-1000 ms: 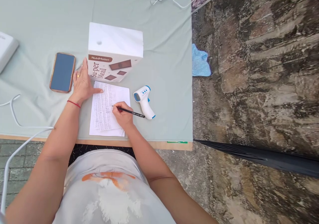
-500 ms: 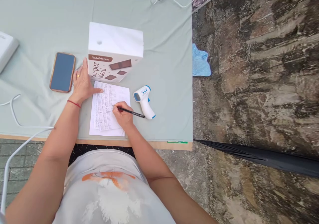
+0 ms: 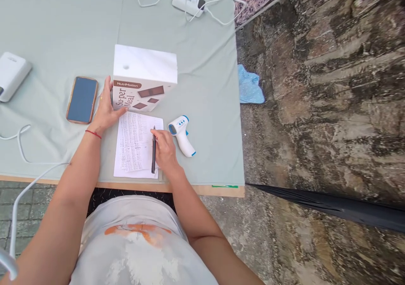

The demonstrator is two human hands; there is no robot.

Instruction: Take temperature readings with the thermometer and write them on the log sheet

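"What are you seeing at the hands from over there?"

"On my feed the right hand [image 3: 166,150] is holding a black pen [image 3: 153,154], pinching it between the thumb and fingers. The pen's blunt end is pointing back toward the near edge of the table, and its tip is pointing toward the box [image 3: 144,65]. I'm not able to tell whether the tip is touching the paper."

"And the left one?"

"The left hand [image 3: 106,112] is resting against the left side of that box, its thumb spreading wide from the fingers and reaching along the lower front edge. The box is standing upright, and its front is showing 'NutriMotion' and 'Su-per Meal'."

"Where's the paper?"

"The written sheet [image 3: 133,143] is lying just on the near side of the box, between the two hands. Another white sheet [image 3: 134,175] is showing from under it. The pen is running along the right side of the writing."

"Anything else close by?"

"A white and blue handheld thermometer [image 3: 182,135] is lying just to the right of the right hand. A phone [image 3: 82,99] with a dark screen is lying just left of the left hand. I'm also seeing a white device [image 3: 13,74] farther left, all of it sitting on a pale green tablecloth [image 3: 211,124]."
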